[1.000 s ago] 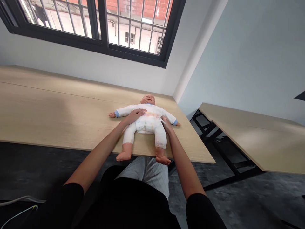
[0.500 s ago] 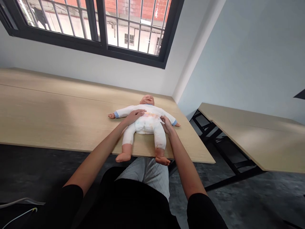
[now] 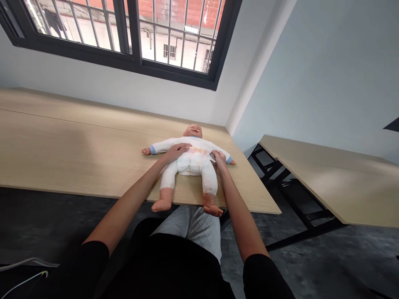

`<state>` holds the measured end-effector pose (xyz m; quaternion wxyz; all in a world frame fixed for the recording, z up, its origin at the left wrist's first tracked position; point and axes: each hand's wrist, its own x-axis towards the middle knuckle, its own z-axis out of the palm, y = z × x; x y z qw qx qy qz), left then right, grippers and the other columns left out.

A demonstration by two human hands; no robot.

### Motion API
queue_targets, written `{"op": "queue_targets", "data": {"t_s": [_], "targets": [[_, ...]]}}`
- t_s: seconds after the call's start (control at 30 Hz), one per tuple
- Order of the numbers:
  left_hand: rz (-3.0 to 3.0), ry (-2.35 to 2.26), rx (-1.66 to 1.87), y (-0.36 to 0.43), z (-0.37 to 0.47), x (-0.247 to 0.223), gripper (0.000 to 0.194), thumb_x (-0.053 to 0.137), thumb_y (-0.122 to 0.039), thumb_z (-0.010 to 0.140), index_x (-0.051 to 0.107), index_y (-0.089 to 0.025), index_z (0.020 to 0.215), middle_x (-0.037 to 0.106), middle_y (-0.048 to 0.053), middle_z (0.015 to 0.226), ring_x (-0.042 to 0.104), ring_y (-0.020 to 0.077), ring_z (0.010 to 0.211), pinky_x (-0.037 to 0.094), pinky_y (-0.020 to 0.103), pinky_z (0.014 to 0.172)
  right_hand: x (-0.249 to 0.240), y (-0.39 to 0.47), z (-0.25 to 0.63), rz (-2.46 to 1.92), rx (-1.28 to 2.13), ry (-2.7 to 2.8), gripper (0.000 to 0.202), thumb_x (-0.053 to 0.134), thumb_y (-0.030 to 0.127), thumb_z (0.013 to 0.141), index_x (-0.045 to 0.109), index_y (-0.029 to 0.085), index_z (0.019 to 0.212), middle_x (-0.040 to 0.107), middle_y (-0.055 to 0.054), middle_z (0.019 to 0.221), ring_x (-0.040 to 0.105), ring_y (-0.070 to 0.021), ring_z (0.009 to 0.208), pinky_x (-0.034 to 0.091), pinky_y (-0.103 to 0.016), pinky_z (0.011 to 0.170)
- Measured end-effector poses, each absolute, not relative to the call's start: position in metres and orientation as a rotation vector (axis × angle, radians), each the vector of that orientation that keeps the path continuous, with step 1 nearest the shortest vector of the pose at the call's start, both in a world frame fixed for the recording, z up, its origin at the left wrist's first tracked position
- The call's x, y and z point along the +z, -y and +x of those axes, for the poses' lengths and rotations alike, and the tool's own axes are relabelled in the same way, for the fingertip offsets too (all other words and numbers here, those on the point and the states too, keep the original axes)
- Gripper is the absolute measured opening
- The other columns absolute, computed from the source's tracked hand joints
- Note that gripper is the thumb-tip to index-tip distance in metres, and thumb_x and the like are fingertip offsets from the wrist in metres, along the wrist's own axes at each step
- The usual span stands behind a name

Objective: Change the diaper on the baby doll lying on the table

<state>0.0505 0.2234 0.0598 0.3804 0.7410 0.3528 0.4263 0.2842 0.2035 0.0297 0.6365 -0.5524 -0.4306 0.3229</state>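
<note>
A baby doll (image 3: 193, 143) in a white suit with blue cuffs lies on its back, arms spread, its bare feet at the table's near edge. Around its hips sits a white diaper (image 3: 188, 164) with a coloured waistband. My left hand (image 3: 178, 152) rests flat on the waist at the left side, fingers stretched over the band. On the opposite side my right hand (image 3: 219, 158) is closed, thumb and fingers pinching the diaper's side edge; part of that grip is hidden.
The doll lies on a light wooden table (image 3: 77, 145) against the wall. A second table (image 3: 330, 178) with black folding legs stands to the right across a gap. A barred window (image 3: 131, 62) is above. Cables (image 3: 28, 262) show at the lower left.
My right hand has turned slightly and its fingers have drawn together a little at the diaper's side. The left hand and the doll stay as they were.
</note>
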Motion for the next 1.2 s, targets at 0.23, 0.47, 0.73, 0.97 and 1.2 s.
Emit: {"op": "queue_targets", "data": {"t_s": [0.23,0.47,0.73,0.97,1.2], "targets": [[1.947,-0.88,1.054,-0.228,0.049,0.054,0.037,0.051,-0.03,0.098,0.062,-0.008,0.126,0.064,0.007,0.136,0.057,0.0228,0.123,0.042,0.029,0.109,0.036,-0.203,0.291,-1.105,0.792,0.772,0.038,0.072,0.02,0.069,0.047,0.022,0.098,0.06,0.006,0.066,0.056,-0.0095,0.053,0.044,-0.016,0.046],[2.429,-0.896,1.023,-0.205,0.055,0.073,0.049,0.055,-0.051,0.093,0.065,-0.017,0.126,0.063,0.011,0.136,0.052,0.0331,0.129,0.036,0.046,0.114,0.031,-0.204,0.294,-1.056,0.731,0.815,0.042,0.075,0.022,0.063,0.047,0.023,0.095,0.065,0.003,0.079,0.065,-0.0119,0.071,0.053,-0.02,0.06],[2.883,-0.611,0.669,-0.157,0.092,0.087,0.071,0.074,-0.061,0.075,0.055,-0.036,0.139,0.045,0.004,0.155,0.031,0.0341,0.147,-0.001,0.055,0.122,0.036,-0.201,0.29,-1.064,0.722,0.817,0.041,0.072,0.022,0.063,0.047,0.022,0.095,0.065,0.002,0.079,0.064,-0.0128,0.071,0.053,-0.022,0.064],[2.85,-0.76,0.661,-0.174,0.092,0.082,0.064,0.071,-0.066,0.074,0.066,-0.03,0.127,0.062,0.011,0.137,0.048,0.0354,0.134,0.019,0.05,0.119,0.037,-0.202,0.292,-1.188,0.616,0.864,0.036,0.061,0.017,0.066,0.049,0.021,0.099,0.059,0.005,0.074,0.059,-0.0113,0.067,0.05,-0.021,0.066],[2.827,-0.987,0.549,-0.184,0.095,0.09,0.053,0.05,-0.064,0.09,0.068,-0.026,0.123,0.063,0.009,0.135,0.051,0.0314,0.13,0.029,0.047,0.113,0.044,-0.197,0.302,-1.201,0.44,0.872,0.047,0.061,0.02,0.06,0.05,0.021,0.106,0.052,0.002,0.092,0.055,-0.0106,0.073,0.048,-0.023,0.068]]}}
